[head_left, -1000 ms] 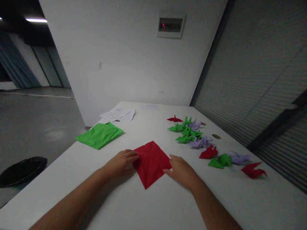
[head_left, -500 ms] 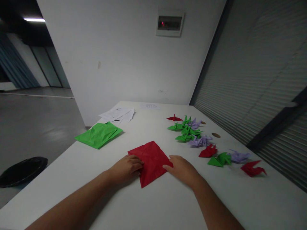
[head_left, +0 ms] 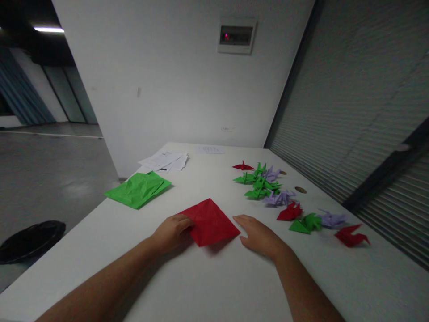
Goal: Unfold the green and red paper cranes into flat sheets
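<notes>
A square of red paper (head_left: 214, 223) with crease lines is in front of me, its near edge raised off the table with a shadow beneath. My left hand (head_left: 172, 230) pinches its left corner, the fingers curled over the top and the thumb hidden. Just beyond the right corner is my right hand (head_left: 256, 235), thumb and fingers apart, with nothing between them. On the right lie several folded paper cranes: a red crane (head_left: 290, 211), a green crane (head_left: 306, 223) and a purple crane (head_left: 331, 219) are among the closest to my right hand.
Crumpled green paper sheets (head_left: 139, 190) lie at the table's left edge, with white printed papers (head_left: 164, 161) behind. A black-lined bin (head_left: 31, 241) stands on the floor at left. Window blinds (head_left: 351, 112) border the right side; a wall closes off the far end.
The red paper has lifted at its near side and tilted, shifting slightly left with my left hand. My right hand has let go of the right corner and opened.
</notes>
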Action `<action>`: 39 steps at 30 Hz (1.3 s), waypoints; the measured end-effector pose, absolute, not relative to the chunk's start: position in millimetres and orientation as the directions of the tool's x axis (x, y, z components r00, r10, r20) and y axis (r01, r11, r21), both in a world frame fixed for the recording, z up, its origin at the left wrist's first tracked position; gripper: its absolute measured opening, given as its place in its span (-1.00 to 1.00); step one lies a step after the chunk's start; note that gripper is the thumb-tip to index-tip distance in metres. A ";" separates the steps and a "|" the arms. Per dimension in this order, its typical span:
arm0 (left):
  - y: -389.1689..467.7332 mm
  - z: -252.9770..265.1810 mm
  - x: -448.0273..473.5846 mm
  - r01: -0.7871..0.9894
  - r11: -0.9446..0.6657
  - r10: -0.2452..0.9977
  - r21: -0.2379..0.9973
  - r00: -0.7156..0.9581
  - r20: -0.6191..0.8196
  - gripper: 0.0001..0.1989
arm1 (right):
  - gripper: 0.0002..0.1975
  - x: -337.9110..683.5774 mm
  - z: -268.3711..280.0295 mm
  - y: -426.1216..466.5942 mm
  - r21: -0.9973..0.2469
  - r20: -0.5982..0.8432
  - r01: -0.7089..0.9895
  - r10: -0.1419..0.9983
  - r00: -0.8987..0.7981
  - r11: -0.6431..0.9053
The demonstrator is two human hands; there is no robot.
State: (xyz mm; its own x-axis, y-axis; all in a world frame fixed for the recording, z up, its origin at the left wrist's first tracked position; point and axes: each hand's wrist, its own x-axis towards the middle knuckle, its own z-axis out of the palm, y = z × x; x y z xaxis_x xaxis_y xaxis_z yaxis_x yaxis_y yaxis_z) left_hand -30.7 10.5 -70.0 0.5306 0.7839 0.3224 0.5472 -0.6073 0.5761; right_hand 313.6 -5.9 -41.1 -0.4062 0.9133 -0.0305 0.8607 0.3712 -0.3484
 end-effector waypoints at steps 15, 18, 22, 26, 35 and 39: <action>2.1 -50.3 -25.6 -0.234 -0.069 0.979 0.970 0.170 0.111 -0.61 | -0.53 273.3 -47.0 -0.9 -0.950 0.217 0.170 0.947 -0.235 0.260; 0.5 -47.0 -23.1 -0.244 0.001 0.983 0.970 0.179 0.044 -0.58 | -0.51 267.1 -43.6 -3.1 -0.985 0.167 0.010 0.965 -0.202 0.173; 3.1 -50.2 -24.1 -0.200 0.068 0.976 0.977 0.216 -0.024 -0.55 | -0.55 268.7 -43.2 -3.1 -0.998 0.063 -0.013 0.985 -0.162 0.062; 7.7 -58.0 -27.1 -0.069 0.113 0.961 0.991 0.262 -0.091 -0.53 | -0.60 276.2 -48.8 2.1 -0.992 0.013 0.119 0.994 -0.113 0.027; 24.3 -82.1 -36.5 0.231 -0.063 0.960 0.971 0.280 -0.005 -0.72 | -0.75 283.5 -57.2 8.5 -0.975 -0.028 0.221 0.972 -0.232 0.024; 28.6 -88.1 -44.5 0.415 -0.149 0.963 0.898 0.267 0.037 -0.87 | -0.76 289.4 -59.5 9.4 -0.882 0.007 0.448 0.955 -0.297 0.146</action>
State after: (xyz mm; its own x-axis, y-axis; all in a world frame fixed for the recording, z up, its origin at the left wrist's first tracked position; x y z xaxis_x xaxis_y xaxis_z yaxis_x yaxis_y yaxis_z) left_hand -44.5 28.6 -88.1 0.2674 0.9629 0.0367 0.4149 -0.1494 0.8975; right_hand 289.4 9.4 -59.5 -0.2974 0.9547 0.0066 0.4480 0.1457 -0.8821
